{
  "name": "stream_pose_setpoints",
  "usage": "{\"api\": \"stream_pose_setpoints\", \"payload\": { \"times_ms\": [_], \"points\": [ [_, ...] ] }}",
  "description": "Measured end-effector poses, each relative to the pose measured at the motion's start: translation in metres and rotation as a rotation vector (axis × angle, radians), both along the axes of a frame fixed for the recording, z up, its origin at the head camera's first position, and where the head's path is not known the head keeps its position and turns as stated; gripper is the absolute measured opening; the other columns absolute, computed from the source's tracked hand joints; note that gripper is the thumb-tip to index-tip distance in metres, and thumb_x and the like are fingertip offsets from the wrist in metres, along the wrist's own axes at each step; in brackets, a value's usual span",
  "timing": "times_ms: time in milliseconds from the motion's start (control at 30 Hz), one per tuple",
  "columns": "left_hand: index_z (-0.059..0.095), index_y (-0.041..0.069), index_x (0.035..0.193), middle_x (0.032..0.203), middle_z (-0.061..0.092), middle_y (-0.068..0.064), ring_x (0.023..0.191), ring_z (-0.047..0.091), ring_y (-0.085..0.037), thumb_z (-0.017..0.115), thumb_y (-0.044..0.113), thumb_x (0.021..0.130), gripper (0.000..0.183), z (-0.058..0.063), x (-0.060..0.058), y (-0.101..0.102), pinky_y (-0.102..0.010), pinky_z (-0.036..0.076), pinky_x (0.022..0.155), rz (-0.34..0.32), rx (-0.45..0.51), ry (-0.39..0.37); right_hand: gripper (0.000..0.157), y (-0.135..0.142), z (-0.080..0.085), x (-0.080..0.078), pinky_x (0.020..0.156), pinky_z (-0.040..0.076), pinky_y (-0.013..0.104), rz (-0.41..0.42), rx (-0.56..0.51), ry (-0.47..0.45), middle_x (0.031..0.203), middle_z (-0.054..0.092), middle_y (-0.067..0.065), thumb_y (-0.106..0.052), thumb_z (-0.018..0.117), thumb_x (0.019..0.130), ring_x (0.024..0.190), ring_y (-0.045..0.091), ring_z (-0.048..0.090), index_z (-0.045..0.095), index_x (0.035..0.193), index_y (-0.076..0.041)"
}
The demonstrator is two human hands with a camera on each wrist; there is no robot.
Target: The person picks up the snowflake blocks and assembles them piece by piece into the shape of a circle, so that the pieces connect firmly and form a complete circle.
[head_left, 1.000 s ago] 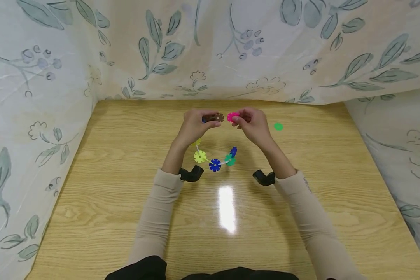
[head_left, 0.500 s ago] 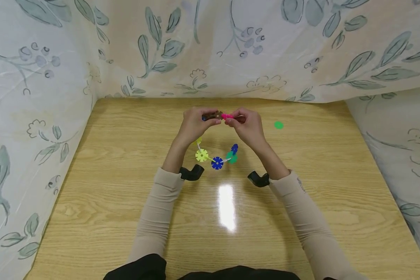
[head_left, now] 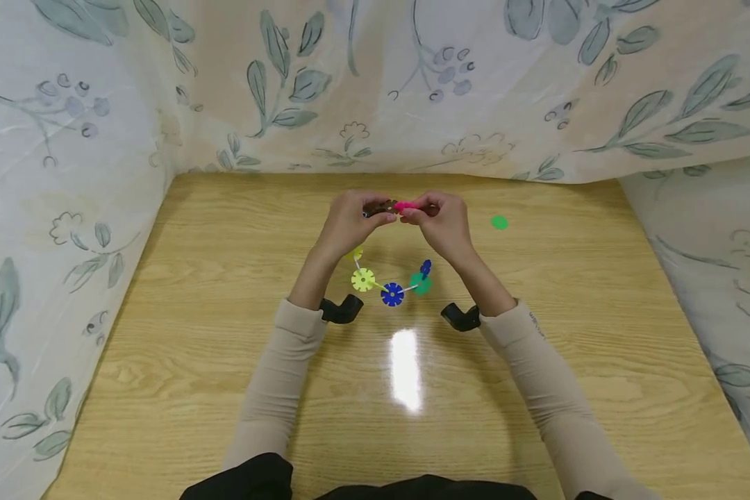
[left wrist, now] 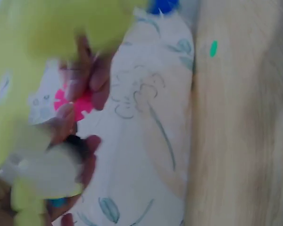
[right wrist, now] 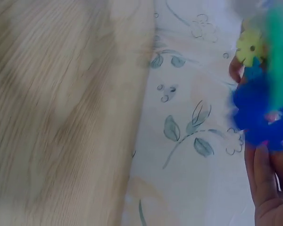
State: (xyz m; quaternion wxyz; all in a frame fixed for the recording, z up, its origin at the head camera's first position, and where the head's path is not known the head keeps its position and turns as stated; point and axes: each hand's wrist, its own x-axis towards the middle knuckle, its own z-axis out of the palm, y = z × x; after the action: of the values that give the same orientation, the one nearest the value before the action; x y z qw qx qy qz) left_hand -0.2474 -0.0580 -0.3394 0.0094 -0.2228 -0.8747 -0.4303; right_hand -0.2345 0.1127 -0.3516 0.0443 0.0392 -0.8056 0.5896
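Note:
My left hand (head_left: 348, 223) grips a dark brown notched disc (head_left: 387, 206) of the interlocking snowflake kind. Opposite it, my right hand (head_left: 442, 221) pinches a pink notched disc (head_left: 405, 206), turned edge-on, its rim right at the brown one's edge. A curved chain of linked discs hangs under the hands: a yellow disc (head_left: 363, 280), a blue disc (head_left: 392, 294), a green disc (head_left: 420, 283) and a smaller-looking blue one at the right end. Its upper left part is hidden behind my left hand. In the left wrist view, the pink disc (left wrist: 74, 102) shows between fingertips.
A loose bright green disc (head_left: 498, 222) lies on the wooden table (head_left: 225, 382), right of my right hand. Flowered cloth (head_left: 375, 90) walls in the back and both sides. Black camera mounts (head_left: 342, 310) sit at both wrists.
My right hand has moved left, bringing the pink disc from a small gap up to the brown disc and turning it edge-on. The hanging chain has swung slightly right.

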Motion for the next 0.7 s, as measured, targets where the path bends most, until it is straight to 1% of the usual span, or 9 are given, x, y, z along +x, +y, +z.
{"api": "stream_pose_setpoints", "payload": {
  "times_ms": [67,133,233,300,333,467,567,633,700],
  "points": [
    [0.069,0.006,0.104,0.096,0.071,-0.006,0.086,0.066,-0.017,0.068,0.024,0.084,0.028,0.0013,-0.0003,-0.0019,-0.034,0.045,0.086,-0.005,-0.069,0.003,0.010,0.0011,-0.0014,-0.0012,0.071,0.054,0.028,0.020,0.005,-0.008,0.091,0.067,0.018,-0.004,0.065,0.084,0.073,0.016,0.069,0.067,0.086,0.005],
    [0.067,0.007,0.111,0.100,0.070,-0.007,0.092,0.065,-0.019,0.068,0.028,0.083,0.034,0.0029,-0.0002,-0.0030,-0.040,0.040,0.090,-0.005,-0.131,0.016,0.010,0.0019,-0.0024,-0.0023,0.071,0.054,0.027,0.036,0.010,-0.009,0.091,0.067,0.018,-0.004,0.065,0.083,0.073,0.015,0.069,0.066,0.088,0.005],
    [0.064,0.007,0.116,0.107,0.069,-0.008,0.099,0.063,-0.020,0.067,0.028,0.084,0.038,0.0031,-0.0009,-0.0015,-0.042,0.038,0.092,-0.011,-0.156,0.057,0.012,0.0032,-0.0034,-0.0035,0.068,0.054,0.023,0.051,0.019,0.004,0.090,0.067,0.020,-0.005,0.066,0.083,0.073,0.016,0.069,0.066,0.089,0.005],
    [0.063,0.006,0.117,0.109,0.068,-0.009,0.100,0.063,-0.021,0.066,0.025,0.085,0.037,0.0027,-0.0011,0.0001,-0.039,0.041,0.092,-0.015,-0.143,0.082,0.013,0.0034,-0.0034,-0.0040,0.068,0.054,0.023,0.065,0.015,-0.002,0.089,0.067,0.020,-0.005,0.066,0.082,0.072,0.015,0.069,0.066,0.090,0.006],
    [0.065,0.005,0.113,0.107,0.069,-0.008,0.097,0.064,-0.019,0.066,0.023,0.085,0.033,0.0023,-0.0013,0.0009,-0.036,0.043,0.089,-0.023,-0.126,0.096,0.014,0.0034,-0.0033,-0.0041,0.068,0.054,0.023,0.075,0.019,-0.001,0.089,0.067,0.020,-0.006,0.066,0.082,0.072,0.015,0.069,0.066,0.090,0.006],
    [0.071,0.005,0.096,0.090,0.071,-0.006,0.080,0.064,-0.017,0.063,0.017,0.087,0.017,0.0001,-0.0016,0.0027,-0.029,0.047,0.075,-0.063,-0.058,0.123,0.013,0.0021,-0.0015,-0.0041,0.068,0.054,0.024,0.107,0.042,-0.028,0.089,0.068,0.019,-0.006,0.065,0.083,0.074,0.017,0.070,0.066,0.090,0.005],
    [0.071,0.005,0.089,0.082,0.069,-0.006,0.071,0.060,-0.016,0.062,0.015,0.087,0.013,-0.0017,-0.0015,0.0019,-0.028,0.046,0.069,-0.085,-0.029,0.134,0.012,0.0023,0.0003,-0.0044,0.070,0.054,0.024,0.141,0.079,-0.061,0.090,0.068,0.018,-0.006,0.064,0.084,0.079,0.021,0.070,0.066,0.091,0.004],
    [0.071,0.005,0.087,0.081,0.069,-0.006,0.070,0.059,-0.016,0.063,0.014,0.086,0.012,-0.0032,-0.0015,0.0000,-0.027,0.046,0.069,-0.086,-0.017,0.136,0.013,0.0036,0.0021,-0.0053,0.071,0.054,0.024,0.178,0.100,-0.096,0.093,0.068,0.018,-0.002,0.063,0.085,0.082,0.023,0.069,0.065,0.096,0.004],
    [0.071,0.004,0.087,0.082,0.069,-0.007,0.070,0.059,-0.016,0.063,0.014,0.086,0.013,-0.0048,-0.0015,-0.0026,-0.027,0.046,0.069,-0.081,-0.011,0.136,0.020,0.0081,0.0036,-0.0088,0.072,0.054,0.026,0.215,0.115,-0.135,0.098,0.067,0.019,0.000,0.062,0.084,0.085,0.023,0.068,0.063,0.104,0.004]
  ]
}}
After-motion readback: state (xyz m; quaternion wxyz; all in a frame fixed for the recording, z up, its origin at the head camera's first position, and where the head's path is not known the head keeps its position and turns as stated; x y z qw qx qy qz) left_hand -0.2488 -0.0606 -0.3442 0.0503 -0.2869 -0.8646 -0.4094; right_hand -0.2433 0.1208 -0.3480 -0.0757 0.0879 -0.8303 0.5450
